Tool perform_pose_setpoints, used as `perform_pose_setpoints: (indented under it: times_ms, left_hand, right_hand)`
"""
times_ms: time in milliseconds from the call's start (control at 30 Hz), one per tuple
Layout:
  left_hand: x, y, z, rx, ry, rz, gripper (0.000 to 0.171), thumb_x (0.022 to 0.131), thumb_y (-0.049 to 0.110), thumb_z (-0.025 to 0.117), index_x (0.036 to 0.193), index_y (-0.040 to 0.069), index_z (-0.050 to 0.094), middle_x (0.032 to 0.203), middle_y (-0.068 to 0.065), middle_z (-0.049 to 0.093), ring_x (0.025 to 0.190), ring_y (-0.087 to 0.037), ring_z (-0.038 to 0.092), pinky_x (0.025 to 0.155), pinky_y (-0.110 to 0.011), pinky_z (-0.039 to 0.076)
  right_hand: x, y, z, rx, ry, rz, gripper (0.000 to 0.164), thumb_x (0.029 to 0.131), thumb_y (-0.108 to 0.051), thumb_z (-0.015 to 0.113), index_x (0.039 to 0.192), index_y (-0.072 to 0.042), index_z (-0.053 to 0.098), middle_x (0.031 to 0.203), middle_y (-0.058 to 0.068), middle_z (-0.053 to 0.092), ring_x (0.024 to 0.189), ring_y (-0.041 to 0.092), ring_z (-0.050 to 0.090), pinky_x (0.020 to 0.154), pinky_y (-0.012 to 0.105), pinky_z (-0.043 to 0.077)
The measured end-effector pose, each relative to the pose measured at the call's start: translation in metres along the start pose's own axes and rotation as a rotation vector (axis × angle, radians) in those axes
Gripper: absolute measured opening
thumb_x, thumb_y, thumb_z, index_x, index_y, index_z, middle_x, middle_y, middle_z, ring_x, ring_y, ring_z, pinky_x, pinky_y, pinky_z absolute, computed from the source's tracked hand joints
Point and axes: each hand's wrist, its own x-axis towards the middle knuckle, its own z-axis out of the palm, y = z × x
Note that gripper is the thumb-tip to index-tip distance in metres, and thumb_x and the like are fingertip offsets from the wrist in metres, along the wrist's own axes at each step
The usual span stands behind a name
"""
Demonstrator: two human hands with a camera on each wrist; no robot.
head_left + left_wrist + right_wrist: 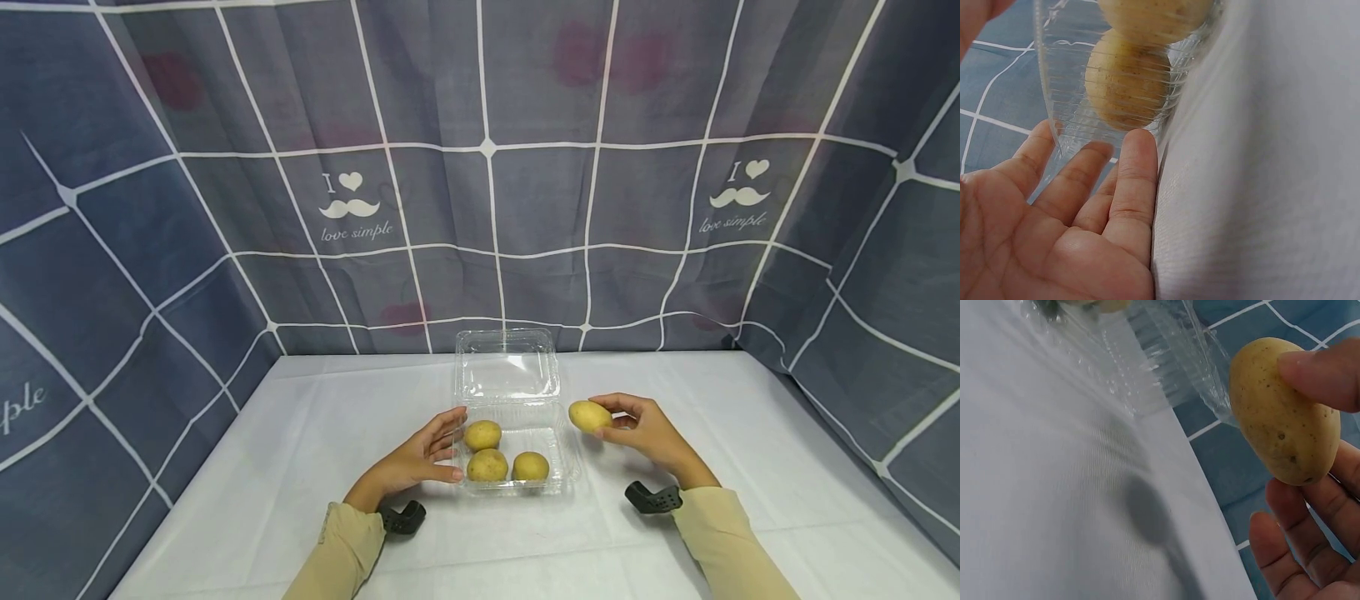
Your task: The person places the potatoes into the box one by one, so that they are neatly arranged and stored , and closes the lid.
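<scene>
A clear plastic clamshell box [557,446] stands on the table with its lid [507,367] raised at the back. Inside lie three yellow potatoes, two along the left side and one potato [531,467] at the front right. My left hand [420,454] is at the box's left wall, its fingers nearly straight and touching the ribbed plastic in the left wrist view, where a potato [1127,81] shows through. Just right of the box, my right hand [648,433] pinches another potato [1282,415] between thumb and fingers, raised above the table.
A white cloth covers the table [300,433]. Behind and at both sides hangs a blue-grey curtain [540,200] with white grid lines. Black wrist mounts [654,498] sit by the sleeve cuffs.
</scene>
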Motion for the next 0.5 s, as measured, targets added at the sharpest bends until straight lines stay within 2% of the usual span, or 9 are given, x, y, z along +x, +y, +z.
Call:
perform_pose_setpoints:
  times_ms: [133, 333, 500]
  left_hand:
    - [0.000, 0.000, 0.000, 0.002, 0.000, 0.002, 0.106, 0.093, 0.004, 0.084, 0.170, -0.005, 0.012, 0.176, -0.032, 0.012, 0.160, -0.054, 0.019, 0.128, -0.058, 0.034]
    - [0.000, -0.001, -0.001, -0.001, -0.002, 0.005, 0.106, 0.093, 0.003, 0.084, 0.170, -0.004, 0.012, 0.176, -0.032, 0.012, 0.160, -0.054, 0.019, 0.128, -0.058, 0.033]
    - [0.000, -0.001, -0.001, -0.002, 0.000, -0.001, 0.105, 0.094, 0.004, 0.085, 0.170, -0.003, 0.013, 0.176, -0.032, 0.013, 0.160, -0.054, 0.019, 0.128, -0.058, 0.033]
  right_hand:
    - [0.003, -0.003, 0.005, -0.011, -0.007, -0.050, 0.044, 0.090, 0.009, 0.079, 0.130, 0.019, 0.066, 0.121, -0.001, 0.077, 0.098, 0.005, 0.070, 0.088, 0.018, 0.058]
    - [0.004, -0.007, 0.013, -0.013, -0.011, -0.036, 0.045, 0.089, 0.008, 0.080, 0.130, 0.018, 0.066, 0.120, -0.005, 0.076, 0.096, 0.007, 0.070, 0.086, 0.020, 0.059]
    - [0.007, -0.008, 0.019, -0.030, -0.005, -0.082, 0.043, 0.088, 0.009, 0.080, 0.128, 0.018, 0.067, 0.120, -0.003, 0.077, 0.097, 0.005, 0.069, 0.086, 0.019, 0.058]
